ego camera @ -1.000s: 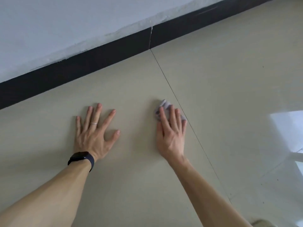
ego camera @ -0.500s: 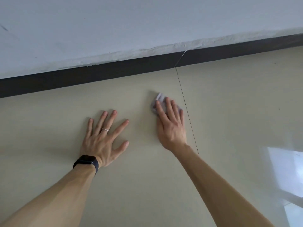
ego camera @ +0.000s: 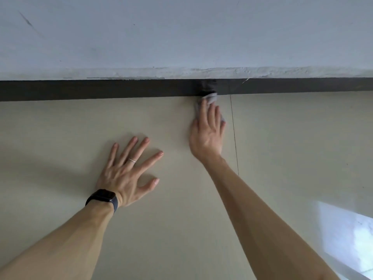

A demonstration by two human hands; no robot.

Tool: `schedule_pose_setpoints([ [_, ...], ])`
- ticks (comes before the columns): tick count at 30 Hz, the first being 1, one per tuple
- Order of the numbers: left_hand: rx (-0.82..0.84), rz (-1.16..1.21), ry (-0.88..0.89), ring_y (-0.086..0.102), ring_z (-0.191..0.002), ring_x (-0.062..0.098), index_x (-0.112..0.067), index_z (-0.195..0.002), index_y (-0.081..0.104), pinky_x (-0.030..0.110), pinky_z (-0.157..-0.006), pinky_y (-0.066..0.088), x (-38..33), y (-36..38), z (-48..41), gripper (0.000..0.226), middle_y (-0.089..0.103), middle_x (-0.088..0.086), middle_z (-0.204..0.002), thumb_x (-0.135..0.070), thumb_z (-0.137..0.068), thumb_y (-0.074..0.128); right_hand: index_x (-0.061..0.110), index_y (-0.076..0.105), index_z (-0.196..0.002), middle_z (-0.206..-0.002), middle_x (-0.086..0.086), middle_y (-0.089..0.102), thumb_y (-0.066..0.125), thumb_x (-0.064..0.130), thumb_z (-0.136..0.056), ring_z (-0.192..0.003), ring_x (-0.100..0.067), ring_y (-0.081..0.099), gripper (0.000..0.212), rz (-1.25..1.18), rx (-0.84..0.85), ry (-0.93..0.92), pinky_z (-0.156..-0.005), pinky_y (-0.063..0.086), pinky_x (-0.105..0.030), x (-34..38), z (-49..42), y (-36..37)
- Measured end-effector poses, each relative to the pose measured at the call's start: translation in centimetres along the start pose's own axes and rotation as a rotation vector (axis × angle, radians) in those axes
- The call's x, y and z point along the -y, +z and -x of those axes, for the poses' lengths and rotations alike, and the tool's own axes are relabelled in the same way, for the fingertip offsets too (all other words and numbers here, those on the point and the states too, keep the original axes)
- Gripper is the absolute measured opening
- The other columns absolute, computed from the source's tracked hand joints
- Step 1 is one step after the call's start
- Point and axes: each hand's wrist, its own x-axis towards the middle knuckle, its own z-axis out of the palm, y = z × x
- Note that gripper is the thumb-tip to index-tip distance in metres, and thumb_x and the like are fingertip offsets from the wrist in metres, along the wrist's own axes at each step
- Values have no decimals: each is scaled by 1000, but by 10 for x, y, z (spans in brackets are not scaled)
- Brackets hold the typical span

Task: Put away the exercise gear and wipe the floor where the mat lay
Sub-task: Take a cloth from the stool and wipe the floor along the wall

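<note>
My right hand (ego camera: 207, 130) lies flat with straight fingers on a small grey cloth (ego camera: 211, 98), pressing it onto the beige tiled floor (ego camera: 292, 148). The cloth's far end touches the dark skirting board (ego camera: 101, 88); most of the cloth is hidden under my fingers. My left hand (ego camera: 129, 172) is spread flat on the floor to the left and nearer to me, fingers splayed, holding nothing. It wears a ring and a dark wrist watch (ego camera: 104, 197). No exercise gear is in view.
A white wall (ego camera: 181, 37) rises above the skirting board straight ahead. A thin tile joint (ego camera: 234, 136) runs toward me just right of my right hand. A bright window reflection (ego camera: 347, 237) lies on the floor at the lower right.
My right hand has slid the cloth forward across the floor until it reached the skirting board. My view has moved closer to the wall. My left hand stays planted on the floor.
</note>
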Motion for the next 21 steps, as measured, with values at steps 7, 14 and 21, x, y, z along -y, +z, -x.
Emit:
schedule_pose_setpoints([
  [7,15,1,-4,3,-154,23,-49,-152,18,58,-121,7,0,1,2,74,2,-3,-167,-70,-83,34,27,27,-156,-162,-6,27,33,9,-91,-150,-25,23,67,165,67,-401,-118,26,-52,-64,19,-12],
  [14,46,3,1,-1,-154,22,-51,-153,12,58,-120,5,1,1,1,74,-5,-5,-167,-71,-85,32,27,27,-156,-164,-8,21,33,29,-104,-153,-27,12,53,-1,-106,7,-120,16,-52,-33,80,11],
  [21,42,19,-4,-3,-154,20,-51,-152,14,58,-121,4,-1,0,3,74,-7,-7,-167,-69,-83,35,34,35,-152,-163,1,26,46,27,-104,-151,-16,19,51,166,82,-473,-121,22,-44,-83,158,4],
])
